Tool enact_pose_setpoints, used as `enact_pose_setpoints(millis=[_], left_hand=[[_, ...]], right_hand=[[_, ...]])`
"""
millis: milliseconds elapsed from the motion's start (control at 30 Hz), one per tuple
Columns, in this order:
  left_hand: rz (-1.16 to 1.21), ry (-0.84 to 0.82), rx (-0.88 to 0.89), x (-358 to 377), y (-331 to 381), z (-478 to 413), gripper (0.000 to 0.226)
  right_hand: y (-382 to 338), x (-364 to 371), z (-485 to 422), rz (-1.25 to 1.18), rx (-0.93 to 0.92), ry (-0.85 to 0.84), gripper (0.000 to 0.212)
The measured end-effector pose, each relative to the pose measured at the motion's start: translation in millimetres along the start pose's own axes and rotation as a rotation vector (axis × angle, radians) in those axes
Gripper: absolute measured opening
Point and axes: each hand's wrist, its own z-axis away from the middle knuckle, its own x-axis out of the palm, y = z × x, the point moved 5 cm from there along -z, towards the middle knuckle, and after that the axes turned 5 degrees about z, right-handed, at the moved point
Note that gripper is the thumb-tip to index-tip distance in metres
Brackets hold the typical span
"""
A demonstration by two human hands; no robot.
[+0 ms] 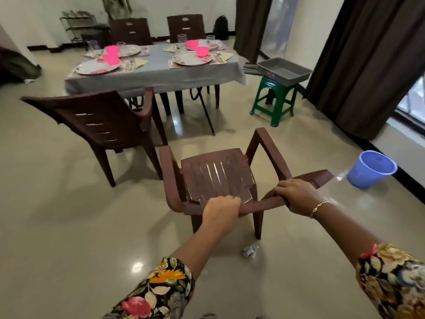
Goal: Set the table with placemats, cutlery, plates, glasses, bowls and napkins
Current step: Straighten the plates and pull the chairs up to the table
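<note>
Glossy beige floor [69,226] fills most of the head view, with dark curtains [363,65] hanging on the right and a white wall at the back. Nearest the camera is a brown plastic armchair [218,173], its seat facing the worktop [156,72] and well apart from it; whether all its legs touch the floor I cannot tell. Both hands hold the top rail of its backrest. The left hand [222,207] has its fingers curled over the rail near the middle, and the right hand [296,196], a bracelet [318,207] at its wrist, wraps round the rail further right. Floral sleeves cover both forearms. A second chair [99,120] stands to the left, between the armchair and the worktop, with its back to the camera; two more chairs [131,31] are drawn up at the far side. The worktop wears a grey cloth and carries four laid places: patterned plates [96,66] on placemats [171,64], pink bowls [111,59] on or just beside the plates, clear glasses [92,46], and folded pale yellow napkins [140,62]. Cutlery [218,58] lies beside the near right plate, too blurred to tell piece from piece. Right of the worktop a green stool [273,100] bears a grey tray [284,69]. A blue bucket [370,169] sits on the floor by the window, and a crumpled scrap of paper [250,250] lies on the floor just behind the armchair.
</note>
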Motion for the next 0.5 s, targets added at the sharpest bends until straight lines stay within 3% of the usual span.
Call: enact_pose_setpoints(millis=[200,367,500], left_hand=[[-0.034,0.003,-0.045,0.3,3.5,-2.0,0.023],[-0.085,-0.021,-0.079,2.6,1.2,-2.7,0.025],[-0.075,0.003,-0.079,0.4,2.5,-3.4,0.025]], right_hand=[[10.4,4.6,1.1,-0.009,-0.054,0.149,0.024],[17.4,2.0,3.2,0.047,-0.111,0.217,0.038],[15.1,-0.9,4.3,0.029,-0.157,0.334,0.033]])
